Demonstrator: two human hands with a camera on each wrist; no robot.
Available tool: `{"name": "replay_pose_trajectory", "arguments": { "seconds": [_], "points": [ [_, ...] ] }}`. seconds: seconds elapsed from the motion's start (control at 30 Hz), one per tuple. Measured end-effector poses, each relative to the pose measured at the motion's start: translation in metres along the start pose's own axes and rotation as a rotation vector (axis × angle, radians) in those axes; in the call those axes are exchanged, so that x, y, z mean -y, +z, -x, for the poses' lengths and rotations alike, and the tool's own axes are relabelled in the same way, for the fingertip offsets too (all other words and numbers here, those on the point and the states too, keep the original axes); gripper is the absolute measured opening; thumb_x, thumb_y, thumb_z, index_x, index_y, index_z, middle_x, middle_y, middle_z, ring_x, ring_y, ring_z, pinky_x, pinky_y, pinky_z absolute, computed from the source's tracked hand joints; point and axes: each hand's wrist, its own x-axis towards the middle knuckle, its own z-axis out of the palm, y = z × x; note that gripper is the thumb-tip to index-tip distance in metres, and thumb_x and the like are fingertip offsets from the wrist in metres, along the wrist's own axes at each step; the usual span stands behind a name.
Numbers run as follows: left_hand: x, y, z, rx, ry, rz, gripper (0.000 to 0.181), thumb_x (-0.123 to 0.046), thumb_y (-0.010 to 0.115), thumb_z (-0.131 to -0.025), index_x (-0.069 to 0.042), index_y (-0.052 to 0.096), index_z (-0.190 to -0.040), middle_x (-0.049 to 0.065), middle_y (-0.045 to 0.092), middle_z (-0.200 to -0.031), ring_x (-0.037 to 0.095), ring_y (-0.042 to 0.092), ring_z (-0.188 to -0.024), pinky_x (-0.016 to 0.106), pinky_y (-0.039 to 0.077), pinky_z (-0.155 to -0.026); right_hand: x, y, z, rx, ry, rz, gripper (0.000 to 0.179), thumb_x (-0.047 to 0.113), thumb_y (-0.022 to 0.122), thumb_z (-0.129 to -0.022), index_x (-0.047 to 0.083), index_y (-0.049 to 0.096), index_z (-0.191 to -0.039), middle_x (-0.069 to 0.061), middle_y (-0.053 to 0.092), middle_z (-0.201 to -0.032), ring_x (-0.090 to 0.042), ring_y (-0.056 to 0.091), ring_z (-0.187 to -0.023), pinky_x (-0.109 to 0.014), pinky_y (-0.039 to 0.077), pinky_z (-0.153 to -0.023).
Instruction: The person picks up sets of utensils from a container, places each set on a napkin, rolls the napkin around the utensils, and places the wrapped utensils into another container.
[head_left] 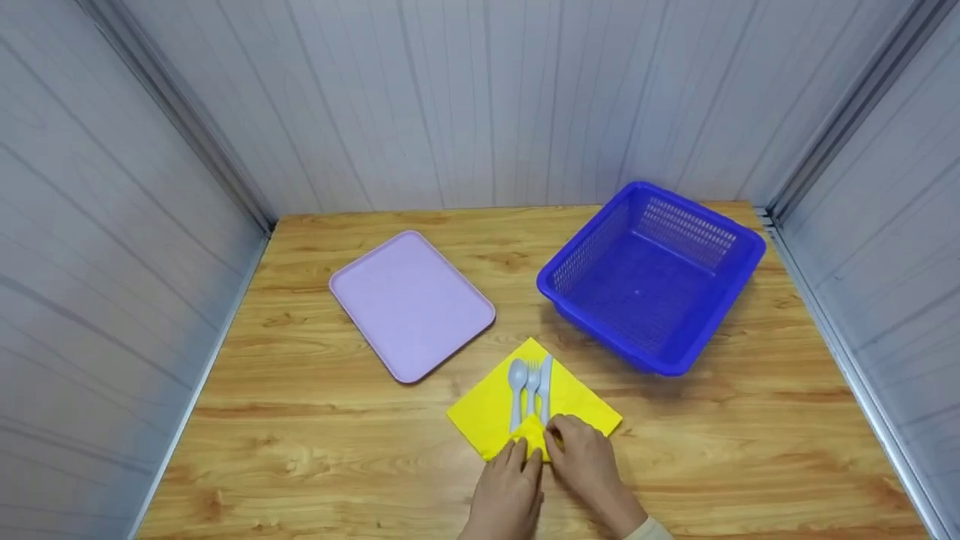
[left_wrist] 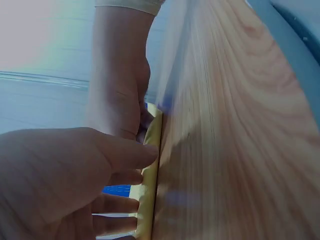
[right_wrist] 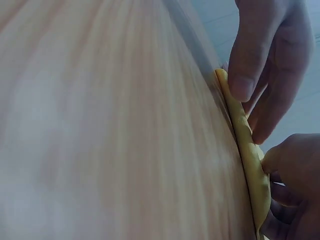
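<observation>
A yellow napkin (head_left: 480,412) lies on the table with one corner pointing away and its near corner folded up. On it a grey-white spoon (head_left: 517,379), fork (head_left: 532,382) and knife (head_left: 545,386) lie side by side, and the fold covers their handle ends. My left hand (head_left: 506,487) rests its fairly straight fingers on the folded near edge. At the right side of the fold, my right hand (head_left: 589,457) pinches the napkin between curled fingers and thumb. In the right wrist view the napkin's rolled edge (right_wrist: 247,155) shows beside both hands.
A light purple tray (head_left: 412,307) lies at the back left. The blue plastic basket (head_left: 637,277), with mesh walls, stands at the back right. Pale panel walls (head_left: 465,105) enclose the wooden table (head_left: 300,450) at the back and on both sides.
</observation>
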Motion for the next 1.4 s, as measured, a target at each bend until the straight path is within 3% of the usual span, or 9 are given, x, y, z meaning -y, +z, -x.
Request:
{"name": "replay_pose_trajectory", "arguments": {
  "seconds": [0.2, 0.3, 0.4, 0.5, 0.67, 0.83, 0.93, 1.1, 1.4],
  "points": [
    [-0.004, 0.003, -0.006, 0.019, -0.005, -0.023, 0.049, -0.033, 0.067, -0.09, -0.008, 0.059, -0.131, 0.013, 0.053, -0.13, 0.028, 0.047, -0.123, 0.039, 0.039, -0.102, -0.008, -0.011, 0.002, -0.094, 0.019, 0.124, 0.022, 0.024, 0.078, -0.081, 0.007, 0.068, -0.092, -0.006, 0.064, -0.088, -0.025, 0.061, -0.078, -0.041, 0.05, -0.065],
    [-0.005, 0.003, -0.007, 0.027, -0.003, 0.003, 0.05, -0.032, 0.068, -0.09, -0.01, 0.057, -0.133, 0.013, 0.052, -0.13, 0.029, 0.047, -0.122, 0.038, 0.041, -0.1, -0.018, -0.02, 0.001, -0.143, 0.106, 0.218, 0.038, 0.024, 0.08, -0.078, -0.003, 0.065, -0.098, -0.018, 0.059, -0.094, -0.037, 0.057, -0.084, -0.049, 0.047, -0.07],
    [-0.002, 0.003, -0.007, 0.029, -0.006, 0.024, 0.048, -0.031, 0.066, -0.091, -0.013, 0.057, -0.135, 0.012, 0.052, -0.128, 0.029, 0.047, -0.12, 0.038, 0.043, -0.098, -0.027, -0.027, -0.001, -0.086, 0.206, 0.237, 0.049, 0.024, 0.081, -0.077, -0.01, 0.06, -0.105, -0.026, 0.056, -0.098, -0.044, 0.055, -0.087, -0.054, 0.046, -0.073],
    [0.001, 0.002, -0.008, 0.057, -0.027, 0.06, 0.046, -0.031, 0.064, -0.093, -0.015, 0.056, -0.135, 0.01, 0.052, -0.128, 0.027, 0.047, -0.119, 0.038, 0.042, -0.098, -0.03, -0.03, -0.004, 0.001, 0.268, 0.141, 0.047, 0.019, 0.079, -0.079, -0.012, 0.06, -0.108, -0.026, 0.06, -0.1, -0.043, 0.058, -0.09, -0.054, 0.048, -0.077],
    [0.002, -0.001, -0.009, 0.123, -0.055, 0.11, 0.05, -0.034, 0.066, -0.091, -0.017, 0.056, -0.136, 0.007, 0.052, -0.129, 0.025, 0.046, -0.119, 0.039, 0.04, -0.099, -0.03, -0.035, -0.008, 0.1, 0.364, -0.116, 0.02, 0.014, 0.07, -0.086, -0.004, 0.064, -0.093, -0.009, 0.058, -0.073, -0.024, 0.056, -0.067, -0.038, 0.046, -0.058],
    [0.002, -0.001, -0.01, 0.146, -0.051, 0.135, 0.056, -0.038, 0.071, -0.086, -0.017, 0.055, -0.136, 0.006, 0.052, -0.127, 0.025, 0.046, -0.117, 0.039, 0.041, -0.098, -0.027, -0.043, -0.009, 0.309, 0.444, -0.453, 0.019, 0.021, 0.061, -0.096, 0.001, 0.06, -0.095, -0.005, 0.056, -0.068, -0.018, 0.056, -0.057, -0.031, 0.048, -0.05],
    [0.003, -0.001, -0.01, 0.123, -0.04, 0.134, 0.059, -0.038, 0.073, -0.083, -0.016, 0.056, -0.135, 0.004, 0.053, -0.123, 0.024, 0.046, -0.113, 0.038, 0.042, -0.096, -0.022, -0.042, -0.014, 0.39, 0.419, -0.559, 0.029, 0.029, 0.057, -0.099, 0.002, 0.057, -0.09, -0.007, 0.059, -0.068, -0.018, 0.057, -0.055, -0.031, 0.05, -0.05],
    [0.005, -0.003, -0.01, 0.069, -0.02, 0.138, 0.057, -0.035, 0.075, -0.08, -0.015, 0.058, -0.131, 0.002, 0.053, -0.116, 0.023, 0.046, -0.109, 0.037, 0.045, -0.09, -0.006, -0.034, -0.031, 0.431, 0.311, -0.626, 0.036, 0.035, 0.055, -0.099, 0.0, 0.058, -0.091, -0.006, 0.059, -0.069, -0.019, 0.058, -0.057, -0.032, 0.05, -0.051],
    [0.016, -0.004, -0.007, 0.042, 0.071, 0.113, 0.05, -0.037, 0.072, -0.08, -0.012, 0.063, -0.123, -0.002, 0.053, -0.119, 0.02, 0.046, -0.107, 0.031, 0.044, -0.091, 0.018, -0.007, -0.051, 0.504, 0.159, -0.63, 0.021, 0.024, 0.054, -0.101, 0.006, 0.06, -0.093, 0.0, 0.054, -0.064, -0.01, 0.049, -0.048, -0.022, 0.041, -0.044]
  ]
}}
